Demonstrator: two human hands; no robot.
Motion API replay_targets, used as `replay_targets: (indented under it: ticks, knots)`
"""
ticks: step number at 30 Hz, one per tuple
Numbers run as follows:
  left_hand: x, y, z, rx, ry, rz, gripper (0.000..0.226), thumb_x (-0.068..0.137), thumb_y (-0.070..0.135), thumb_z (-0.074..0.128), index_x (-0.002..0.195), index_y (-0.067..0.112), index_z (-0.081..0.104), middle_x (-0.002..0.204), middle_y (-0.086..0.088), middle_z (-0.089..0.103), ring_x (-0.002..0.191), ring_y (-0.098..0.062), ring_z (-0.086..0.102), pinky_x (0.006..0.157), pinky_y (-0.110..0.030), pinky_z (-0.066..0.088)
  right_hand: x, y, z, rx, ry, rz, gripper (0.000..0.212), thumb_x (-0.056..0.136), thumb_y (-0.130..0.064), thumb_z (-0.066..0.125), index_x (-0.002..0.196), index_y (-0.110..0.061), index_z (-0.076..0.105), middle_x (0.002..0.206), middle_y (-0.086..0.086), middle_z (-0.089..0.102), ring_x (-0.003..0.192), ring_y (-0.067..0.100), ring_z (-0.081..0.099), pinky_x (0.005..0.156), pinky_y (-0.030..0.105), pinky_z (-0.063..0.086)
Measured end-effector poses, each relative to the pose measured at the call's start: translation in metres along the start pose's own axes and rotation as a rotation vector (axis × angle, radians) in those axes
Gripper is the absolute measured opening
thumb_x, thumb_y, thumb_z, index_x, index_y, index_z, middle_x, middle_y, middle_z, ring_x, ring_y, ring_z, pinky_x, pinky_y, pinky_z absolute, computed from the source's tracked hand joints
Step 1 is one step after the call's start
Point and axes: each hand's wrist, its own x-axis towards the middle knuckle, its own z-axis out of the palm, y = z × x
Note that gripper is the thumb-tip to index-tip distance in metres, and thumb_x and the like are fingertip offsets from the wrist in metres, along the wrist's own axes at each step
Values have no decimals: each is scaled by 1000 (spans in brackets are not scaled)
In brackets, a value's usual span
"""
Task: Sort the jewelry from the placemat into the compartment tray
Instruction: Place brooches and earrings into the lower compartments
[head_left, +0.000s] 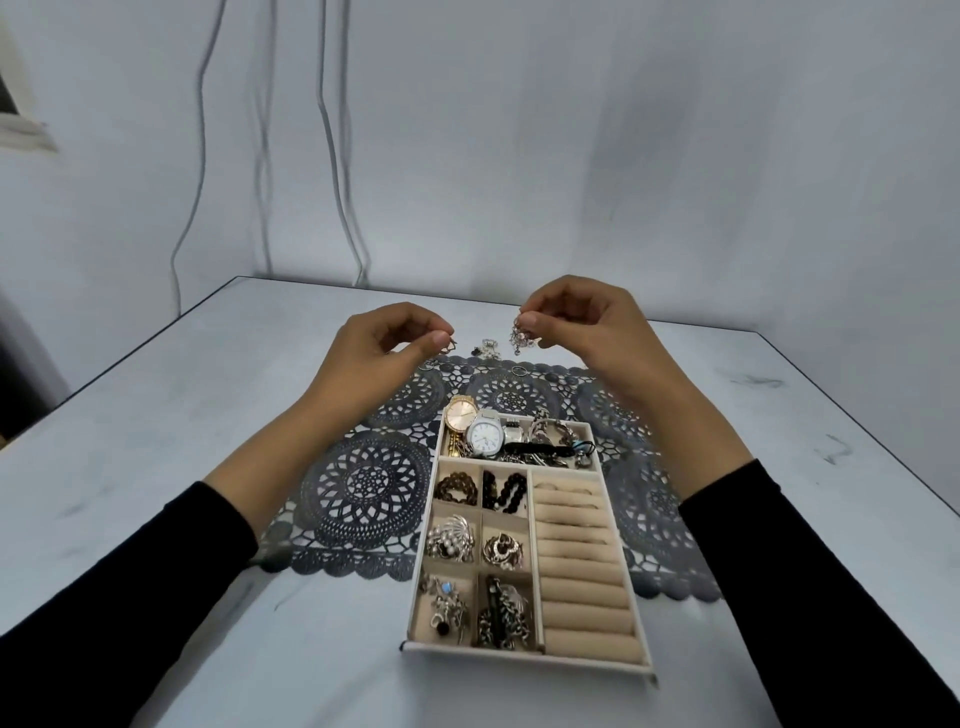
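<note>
L hand (374, 348) pinches ring (451, 344) | R hand (582, 332) pinches earring (519, 338)

Long black sleeves (156, 587) are worn on both forearms, ending short of the wrists, while the left hand (384, 348) and right hand (587, 327) are left bare.

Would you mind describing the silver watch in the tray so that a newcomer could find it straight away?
Start at the beige compartment tray lying on the dark lace placemat, and look at its long far compartment. The silver watch lies there, just right of the gold watch. It stands apart by its white dial in a rounded-square silver case, while its neighbour is round and gold.
</note>
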Motion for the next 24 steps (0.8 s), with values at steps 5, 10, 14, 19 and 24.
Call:
replay_targets:
  ticks: [5, 10, 14, 19, 24]
  knots:
    - [-22, 14, 2, -46, 40, -5, 5, 89, 15, 70, 93, 18, 73, 85, 4, 72, 78, -1, 65, 69, -12, 48, -22, -11, -1, 31, 13, -16, 9, 81, -8, 72, 90, -6, 68, 86, 15, 69, 82, 21, 66, 76, 31, 55]
    - [-42, 23, 5, -63, 21, 10, 6, 89, 15, 69, 93, 18, 72, 87, 5, 73, 83, -3, 67, 79, -14, 51, -49, -17, -3, 75, 8, -11, 14, 81, -4, 71, 93, 0, 66, 89, 20, 66, 82, 21, 64, 77, 30, 54]
    - [-54, 26, 5, -76, 28, 13, 6, 89, 17, 70, 91, 22, 72, 86, 8, 73, 84, -3, 66, 76, -13, 49, -67, -18, -6, 47, -13, -4, 15, 80, -8, 73, 92, -1, 68, 91, 25, 67, 82, 26, 64, 83, 44, 53]
    - [-68, 25, 4, -97, 24, 29, 6, 89, 21, 70, 91, 26, 72, 88, 6, 74, 87, -8, 67, 81, -21, 52, -90, -17, -3, 42, -49, 32, 17, 78, -11, 74, 92, -2, 68, 86, 21, 68, 80, 27, 62, 81, 45, 53]
    - [-76, 29, 7, -118, 29, 58, 8, 89, 17, 70, 90, 25, 72, 85, 12, 73, 84, -3, 67, 77, -14, 50, -115, -12, 9, 95, -115, 65, 17, 79, -4, 72, 93, 3, 67, 87, 17, 68, 82, 21, 64, 76, 28, 54]
